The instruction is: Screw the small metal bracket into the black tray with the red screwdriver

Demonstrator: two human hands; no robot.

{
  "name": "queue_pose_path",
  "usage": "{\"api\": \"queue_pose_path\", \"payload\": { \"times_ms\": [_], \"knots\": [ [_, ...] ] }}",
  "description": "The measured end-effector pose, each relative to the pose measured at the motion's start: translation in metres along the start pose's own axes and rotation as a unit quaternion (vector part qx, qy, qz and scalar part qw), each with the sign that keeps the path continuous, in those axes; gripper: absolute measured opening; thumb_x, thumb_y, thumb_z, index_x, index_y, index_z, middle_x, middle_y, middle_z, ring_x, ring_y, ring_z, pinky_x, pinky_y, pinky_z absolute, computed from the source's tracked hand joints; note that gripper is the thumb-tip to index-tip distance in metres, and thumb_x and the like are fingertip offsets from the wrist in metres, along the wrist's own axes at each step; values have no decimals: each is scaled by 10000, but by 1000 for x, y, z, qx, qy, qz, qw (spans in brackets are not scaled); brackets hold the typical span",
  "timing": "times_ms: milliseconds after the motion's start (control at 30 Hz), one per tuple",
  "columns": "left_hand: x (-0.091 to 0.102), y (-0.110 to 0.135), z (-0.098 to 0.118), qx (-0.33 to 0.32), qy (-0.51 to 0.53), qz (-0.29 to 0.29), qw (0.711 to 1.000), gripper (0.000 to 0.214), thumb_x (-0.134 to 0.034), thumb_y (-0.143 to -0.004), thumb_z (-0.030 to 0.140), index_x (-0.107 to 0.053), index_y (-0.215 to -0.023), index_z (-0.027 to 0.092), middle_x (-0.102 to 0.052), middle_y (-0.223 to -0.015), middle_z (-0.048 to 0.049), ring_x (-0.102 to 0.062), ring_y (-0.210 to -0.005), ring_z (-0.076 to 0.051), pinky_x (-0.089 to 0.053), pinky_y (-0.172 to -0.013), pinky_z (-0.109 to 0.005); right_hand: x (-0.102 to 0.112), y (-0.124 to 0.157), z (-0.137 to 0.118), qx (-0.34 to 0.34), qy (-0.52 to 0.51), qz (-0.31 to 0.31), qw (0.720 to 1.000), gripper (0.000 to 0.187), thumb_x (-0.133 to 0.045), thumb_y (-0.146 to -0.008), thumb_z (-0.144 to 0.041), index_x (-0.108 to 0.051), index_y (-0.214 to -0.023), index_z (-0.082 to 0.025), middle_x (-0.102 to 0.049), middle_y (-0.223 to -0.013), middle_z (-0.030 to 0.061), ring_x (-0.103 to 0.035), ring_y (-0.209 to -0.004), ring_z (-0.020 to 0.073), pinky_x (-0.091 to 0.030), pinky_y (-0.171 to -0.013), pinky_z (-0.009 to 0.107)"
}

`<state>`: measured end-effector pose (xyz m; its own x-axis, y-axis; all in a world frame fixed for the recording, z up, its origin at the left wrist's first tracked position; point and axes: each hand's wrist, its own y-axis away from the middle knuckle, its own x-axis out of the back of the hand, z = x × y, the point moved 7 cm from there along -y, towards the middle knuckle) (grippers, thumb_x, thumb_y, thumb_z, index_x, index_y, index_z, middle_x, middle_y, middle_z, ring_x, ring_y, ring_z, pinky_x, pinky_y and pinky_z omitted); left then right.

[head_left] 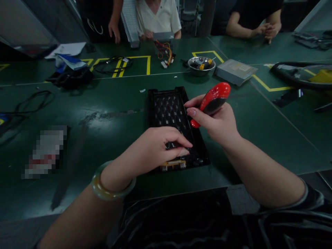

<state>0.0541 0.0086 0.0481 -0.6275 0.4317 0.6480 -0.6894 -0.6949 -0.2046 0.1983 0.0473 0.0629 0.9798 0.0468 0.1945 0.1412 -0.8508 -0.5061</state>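
Note:
A shallow black plastic case (169,107) with a textured inside lies on the green table in front of me. At its near end sits a small orange-brown circuit board (173,164) with metal connectors. My left hand (160,147) reaches over the lower part of the case, thumb and forefinger brought together in a pinch. Whatever is between those fingertips is too small or hidden to make out. By the case's right edge, my right hand (216,119) grips a tool with a red and black handle (215,98). Its working end is hidden by my fingers.
A metal bowl (192,69) with tools and a grey metal box (236,72) stand beyond the case. Coloured wires (166,55) hang from another box. A pixelated flat item (46,150) lies left, cables (110,65) farther back. Several people are across the table (116,100).

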Motion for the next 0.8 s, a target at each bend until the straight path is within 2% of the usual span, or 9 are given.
{"api": "queue_pose_path", "payload": {
  "times_ms": [67, 233, 467, 800],
  "knots": [
    [-11, -2, -1, -12, -59, -58, 997, 141, -665, -874, 243, -744, -990, 233, -701, -958, -11, -642, -890, -146, -493, -843, -269, 0, 0, 0, 3, 2, 0, 1000, 218, -734, -796, -372, -723, -914, -189, -710, -880, 8, -645, -765, 122, -554, -775, 284],
    [-28, -3, -5, -15, -128, -106, 986, 150, -654, -882, 252, -752, -996, 242, -659, -961, -15, -603, -923, -164, -456, -893, -301, -2, 1, -3, 10, 2, -14, 1000, 222, -728, -799, -381, -718, -909, -188, -709, -881, 15, -653, -789, 132, -560, -783, 293],
    [-38, -4, -9, -20, -140, -135, 981, 153, -639, -893, 263, -746, -1000, 238, -655, -948, -11, -596, -923, -165, -448, -902, -309, -4, 4, -4, 9, -13, -30, 999, 236, -725, -800, -388, -709, -924, -189, -714, -939, 28, -661, -840, 145, -563, -822, 313],
    [-42, -4, -8, -24, -151, -146, 977, 148, -628, -902, 260, -746, -989, 239, -653, -940, -13, -589, -918, -167, -439, -896, -318, -4, 4, -7, 16, -14, -33, 999, 246, -727, -796, -400, -702, -917, -187, -710, -951, 27, -656, -849, 145, -551, -816, 313]
  ]
}}
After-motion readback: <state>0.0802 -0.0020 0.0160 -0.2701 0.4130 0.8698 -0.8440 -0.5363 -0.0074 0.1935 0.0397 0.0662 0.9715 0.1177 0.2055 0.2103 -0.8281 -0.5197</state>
